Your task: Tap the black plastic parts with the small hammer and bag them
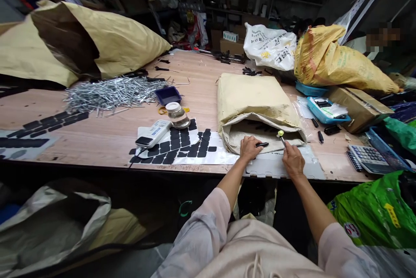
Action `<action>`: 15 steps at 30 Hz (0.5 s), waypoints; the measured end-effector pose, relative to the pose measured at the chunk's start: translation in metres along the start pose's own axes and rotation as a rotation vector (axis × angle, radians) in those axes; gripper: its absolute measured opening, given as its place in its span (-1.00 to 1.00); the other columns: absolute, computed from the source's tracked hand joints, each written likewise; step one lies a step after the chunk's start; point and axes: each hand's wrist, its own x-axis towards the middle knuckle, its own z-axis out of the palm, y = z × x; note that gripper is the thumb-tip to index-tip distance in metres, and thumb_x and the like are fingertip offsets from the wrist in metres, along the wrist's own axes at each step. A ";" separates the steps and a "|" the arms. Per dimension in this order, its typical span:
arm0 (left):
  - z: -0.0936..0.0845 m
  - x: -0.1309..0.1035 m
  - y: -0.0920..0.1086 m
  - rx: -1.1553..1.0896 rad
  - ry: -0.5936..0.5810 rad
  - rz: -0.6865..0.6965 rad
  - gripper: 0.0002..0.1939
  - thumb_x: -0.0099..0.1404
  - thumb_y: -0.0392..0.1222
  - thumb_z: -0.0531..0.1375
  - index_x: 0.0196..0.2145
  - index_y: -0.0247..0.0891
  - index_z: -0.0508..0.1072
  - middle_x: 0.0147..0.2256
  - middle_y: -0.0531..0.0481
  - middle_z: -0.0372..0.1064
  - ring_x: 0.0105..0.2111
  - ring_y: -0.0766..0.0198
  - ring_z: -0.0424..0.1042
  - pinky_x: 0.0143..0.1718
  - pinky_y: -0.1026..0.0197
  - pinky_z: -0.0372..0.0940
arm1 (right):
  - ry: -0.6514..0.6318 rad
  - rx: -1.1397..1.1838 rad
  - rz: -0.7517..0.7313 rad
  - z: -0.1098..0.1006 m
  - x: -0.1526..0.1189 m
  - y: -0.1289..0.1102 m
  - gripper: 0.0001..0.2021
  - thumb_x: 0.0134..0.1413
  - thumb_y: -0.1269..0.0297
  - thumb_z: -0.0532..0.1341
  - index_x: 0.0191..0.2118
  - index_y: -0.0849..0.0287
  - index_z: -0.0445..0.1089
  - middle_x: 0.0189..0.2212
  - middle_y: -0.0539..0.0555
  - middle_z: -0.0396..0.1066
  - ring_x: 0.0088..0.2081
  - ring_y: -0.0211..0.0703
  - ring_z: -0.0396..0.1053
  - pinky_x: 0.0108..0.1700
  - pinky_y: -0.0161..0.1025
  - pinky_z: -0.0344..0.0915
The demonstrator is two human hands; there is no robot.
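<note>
My left hand [249, 148] is closed round a small black rod-like part [261, 144], which sticks out past the fingertips to the right. It is at the mouth of a beige paper sack [248, 91] lying on the table with its opening toward me. My right hand [293, 159] is closed on a slim tool with a metal shaft and a yellow-green rounded head [281, 133], pointing up in front of the sack's opening. A grey sheet [269, 168] lies under both hands at the table edge. Dark pieces show inside the sack, too shadowed to name.
Left of the sack are sheets of black stickers [172, 145], a white device [156, 132], a lidded jar [178, 115], a dark blue tray [168, 95] and a pile of metal rods [113, 92]. On the right are a blue basket [328, 111] and a calculator [368, 156].
</note>
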 end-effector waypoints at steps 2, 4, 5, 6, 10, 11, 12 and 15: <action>0.000 0.001 -0.001 0.000 0.002 0.003 -0.76 0.25 -0.06 0.31 -0.10 0.00 0.62 -0.12 0.03 0.47 0.02 0.09 0.25 0.11 0.07 0.14 | -0.022 -0.050 0.013 0.005 0.005 0.010 -0.65 0.32 0.38 0.10 0.14 0.16 0.45 -0.23 0.12 0.43 -0.23 -0.11 0.30 -0.25 -0.25 0.14; 0.000 0.002 -0.002 0.004 0.003 0.012 -0.75 0.26 -0.06 0.30 -0.10 -0.01 0.62 -0.12 0.02 0.46 0.03 0.08 0.25 0.11 0.06 0.14 | -0.037 -0.116 -0.004 0.010 0.004 0.014 -0.66 0.33 0.38 0.09 0.14 0.18 0.45 -0.25 0.13 0.41 -0.25 -0.10 0.28 -0.28 -0.24 0.11; -0.001 0.002 -0.002 0.006 0.002 0.020 -0.75 0.26 -0.06 0.30 -0.10 -0.02 0.62 -0.12 0.02 0.46 0.03 0.08 0.25 0.11 0.05 0.14 | -0.040 -0.152 -0.019 0.012 0.003 0.015 -0.65 0.33 0.39 0.08 0.14 0.19 0.43 -0.26 0.14 0.41 -0.25 -0.09 0.28 -0.29 -0.23 0.10; -0.002 0.001 -0.002 0.008 0.000 0.034 -0.75 0.26 -0.06 0.30 -0.10 -0.04 0.62 -0.12 0.01 0.47 0.03 0.07 0.26 0.11 0.04 0.14 | -0.041 -0.187 -0.034 0.013 0.002 0.014 -0.64 0.34 0.40 0.07 0.16 0.21 0.42 -0.26 0.16 0.40 -0.26 -0.08 0.27 -0.30 -0.22 0.10; -0.010 -0.025 0.004 -0.019 0.004 0.146 -0.77 0.25 -0.08 0.32 -0.12 -0.06 0.63 -0.14 -0.04 0.47 0.02 0.07 0.28 0.10 0.03 0.16 | -0.051 -0.263 -0.068 0.016 -0.002 0.011 -0.59 0.29 0.45 0.05 0.21 0.26 0.35 -0.24 0.20 0.38 -0.26 -0.04 0.26 -0.32 -0.21 0.11; -0.012 -0.039 0.005 -0.034 0.004 0.187 -0.77 0.25 -0.07 0.33 -0.12 -0.05 0.64 -0.13 -0.05 0.47 0.02 0.06 0.29 0.11 0.02 0.17 | -0.056 -0.267 -0.068 0.016 -0.002 0.010 -0.58 0.28 0.45 0.06 0.21 0.26 0.34 -0.23 0.21 0.38 -0.25 -0.03 0.26 -0.31 -0.21 0.12; -0.013 -0.055 0.006 -0.048 -0.002 0.228 -0.77 0.24 -0.06 0.33 -0.13 -0.04 0.64 -0.12 -0.07 0.47 0.02 0.05 0.29 0.11 0.00 0.17 | -0.060 -0.270 -0.068 0.016 -0.002 0.010 -0.57 0.28 0.46 0.06 0.22 0.26 0.33 -0.23 0.22 0.38 -0.25 -0.02 0.26 -0.31 -0.21 0.12; -0.010 -0.107 0.004 -0.059 -0.045 0.322 -0.76 0.26 -0.05 0.32 -0.10 0.03 0.63 -0.08 -0.09 0.46 0.04 0.03 0.31 0.13 -0.06 0.18 | -0.064 -0.274 -0.067 0.017 -0.002 0.011 -0.56 0.27 0.46 0.05 0.23 0.27 0.32 -0.22 0.23 0.38 -0.24 -0.01 0.26 -0.31 -0.20 0.14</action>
